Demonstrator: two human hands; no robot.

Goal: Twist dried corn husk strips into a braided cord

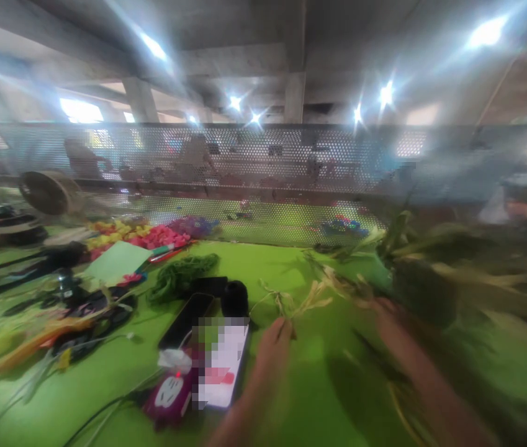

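Note:
My left hand is over the green table, right of an upright lit phone screen. Its fingers are pinched together on a thin, pale dried leaf strip, whose loose ends spread away from me. My right hand reaches in from the right, beside a bunch of dry, straw-coloured leaves. Motion blur smears its fingers, so their grip is unclear. Close to that hand, long green-brown leaves stick out of a dark, rounded container.
Behind the table stands a perforated metal screen. On the left lie green yarn, pink and yellow flower pieces, a green paper sheet, an orange-handled tool and cables. A purple power socket sits in front of the phone.

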